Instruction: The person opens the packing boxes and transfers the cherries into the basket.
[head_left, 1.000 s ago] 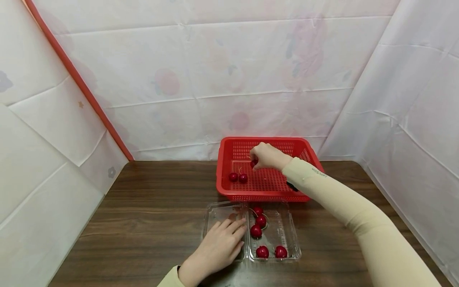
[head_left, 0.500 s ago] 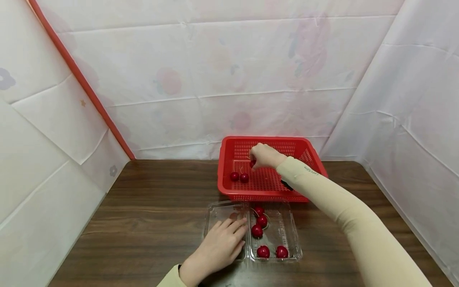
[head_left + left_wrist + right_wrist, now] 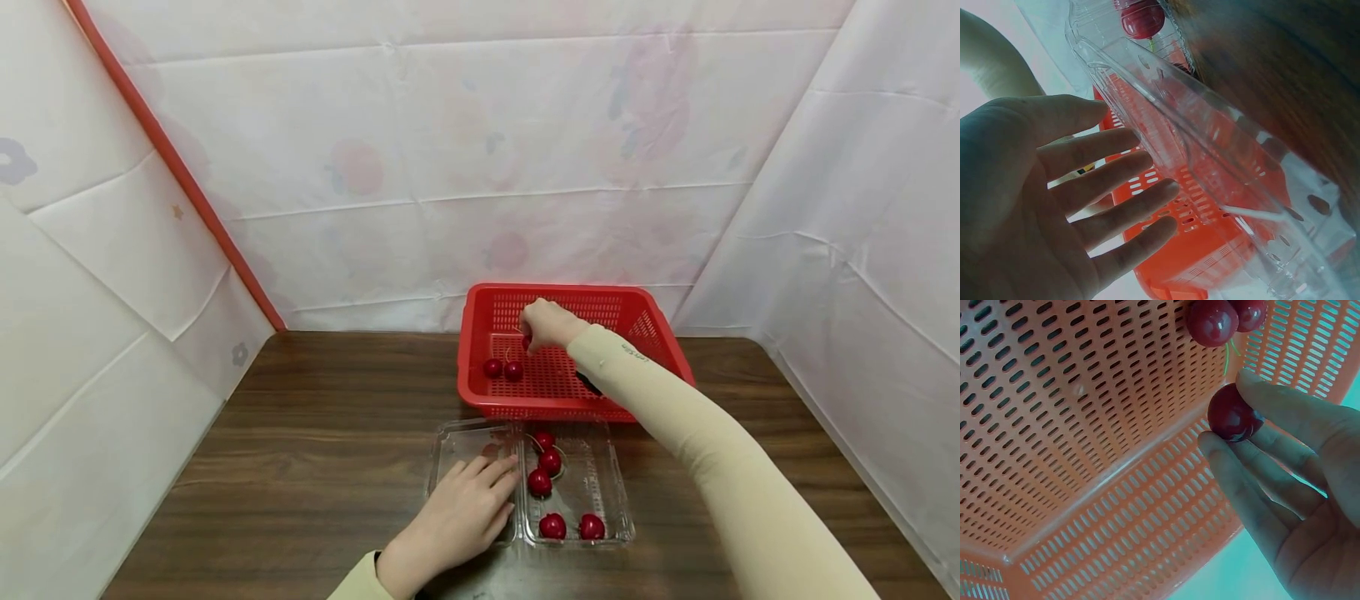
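Observation:
Inside the red plastic basket (image 3: 577, 408), my right hand (image 3: 551, 323) pinches a cherry (image 3: 1232, 412) between thumb and fingertips, as the right wrist view shows. Two more cherries (image 3: 513, 371) with stems lie on the basket floor, left of that hand. My left hand (image 3: 461, 508) rests with fingers extended over the lid half of a clear plastic clamshell box (image 3: 592, 475) that lies open in front of the basket. Several cherries (image 3: 539, 482) sit in the box's right half. In the left wrist view the left fingers (image 3: 1129, 244) are straight, near the clear plastic.
A dark wood-grain table (image 3: 322, 433) carries the basket and box. Pale printed cloth (image 3: 360, 167) hangs behind and at both sides, with a red strip (image 3: 172, 167) at the left. The right sleeve (image 3: 675, 425) crosses the basket's front right rim.
The right forearm has swung slightly leftward, while its hand stays over the basket with the cherry. The left hand keeps its place on the box. The whole view has shifted a little.

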Action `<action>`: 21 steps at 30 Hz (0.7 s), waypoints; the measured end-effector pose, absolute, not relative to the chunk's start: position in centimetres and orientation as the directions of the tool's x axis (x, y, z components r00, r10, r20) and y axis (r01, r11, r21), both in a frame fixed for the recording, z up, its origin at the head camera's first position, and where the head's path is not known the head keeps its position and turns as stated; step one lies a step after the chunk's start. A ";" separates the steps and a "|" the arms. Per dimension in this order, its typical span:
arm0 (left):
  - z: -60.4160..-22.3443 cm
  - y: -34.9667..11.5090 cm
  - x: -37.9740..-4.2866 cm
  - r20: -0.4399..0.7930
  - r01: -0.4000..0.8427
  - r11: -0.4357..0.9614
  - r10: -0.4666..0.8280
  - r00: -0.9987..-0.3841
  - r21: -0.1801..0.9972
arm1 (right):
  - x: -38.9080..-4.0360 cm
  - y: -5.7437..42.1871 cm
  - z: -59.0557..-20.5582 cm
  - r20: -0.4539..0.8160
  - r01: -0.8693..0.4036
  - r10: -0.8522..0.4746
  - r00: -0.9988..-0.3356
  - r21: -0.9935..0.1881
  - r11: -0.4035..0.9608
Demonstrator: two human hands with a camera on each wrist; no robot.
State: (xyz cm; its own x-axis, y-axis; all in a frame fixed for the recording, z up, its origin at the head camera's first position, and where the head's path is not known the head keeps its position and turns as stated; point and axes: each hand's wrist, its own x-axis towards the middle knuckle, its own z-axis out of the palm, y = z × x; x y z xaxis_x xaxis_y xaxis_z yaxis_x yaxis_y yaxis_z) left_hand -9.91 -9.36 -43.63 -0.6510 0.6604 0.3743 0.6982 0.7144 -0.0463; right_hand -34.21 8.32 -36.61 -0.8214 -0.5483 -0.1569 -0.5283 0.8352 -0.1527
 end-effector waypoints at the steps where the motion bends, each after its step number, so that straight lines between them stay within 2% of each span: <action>1: -43.6 -9.4 -9.9 0.375 0.698 0.715 0.660 -0.651 -0.047 | -34.2 8.3 -36.6 -0.161 -0.523 -0.543 -0.824 -0.154 0.838; 14: -43.5 -9.2 -9.8 0.369 0.697 0.716 0.662 -0.653 -0.051 | -35.3 8.9 -38.6 -0.235 -0.483 -0.517 -0.823 -0.189 0.855; 21: -43.5 -9.3 -9.7 0.365 0.696 0.715 0.664 -0.653 -0.056 | -34.6 8.8 -38.5 -0.299 -0.437 -0.461 -0.835 -0.148 0.887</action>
State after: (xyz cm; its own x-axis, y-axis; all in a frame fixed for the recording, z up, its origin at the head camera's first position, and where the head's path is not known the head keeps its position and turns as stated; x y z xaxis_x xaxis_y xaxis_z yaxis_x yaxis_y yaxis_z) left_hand -9.72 -9.30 -43.54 -0.6526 0.6641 0.3649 0.6965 0.7154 -0.0564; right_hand -34.63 8.85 -38.54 -0.8355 -0.4609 -0.2992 -0.4368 0.8874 -0.1475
